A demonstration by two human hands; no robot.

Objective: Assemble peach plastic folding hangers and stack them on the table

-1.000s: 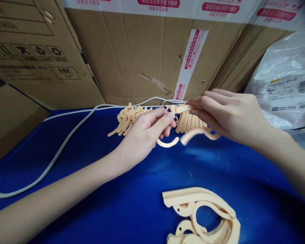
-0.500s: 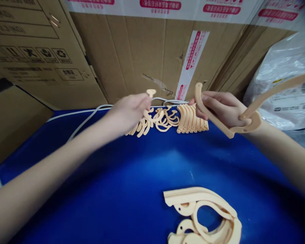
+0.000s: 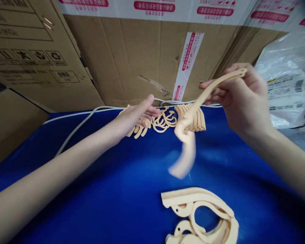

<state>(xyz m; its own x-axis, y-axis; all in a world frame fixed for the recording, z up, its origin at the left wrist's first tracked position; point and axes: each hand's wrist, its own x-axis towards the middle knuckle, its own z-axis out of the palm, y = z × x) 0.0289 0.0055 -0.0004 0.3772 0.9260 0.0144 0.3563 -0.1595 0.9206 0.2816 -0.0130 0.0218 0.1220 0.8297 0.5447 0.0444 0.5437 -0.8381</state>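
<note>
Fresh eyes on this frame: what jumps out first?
A jointed, cream-coloured curved piece hangs from the right hand, its lower end blurred above the blue surface. Next, the nested cream pieces at the bottom, right of centre. The left hand, open, is in front of small curved parts towards the back.

Blue surf. (image 3: 91,203), slat row (image 3: 199,118), hooked pcs (image 3: 165,119) alongside, stacked pcs (image 3: 205,195) nr front, wht cable (image 3: 106,107) at back

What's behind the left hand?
Behind the left hand, curved pieces peek out above and below it, with a white cable running past. Whatever lies directly behind the palm is covered.
</note>
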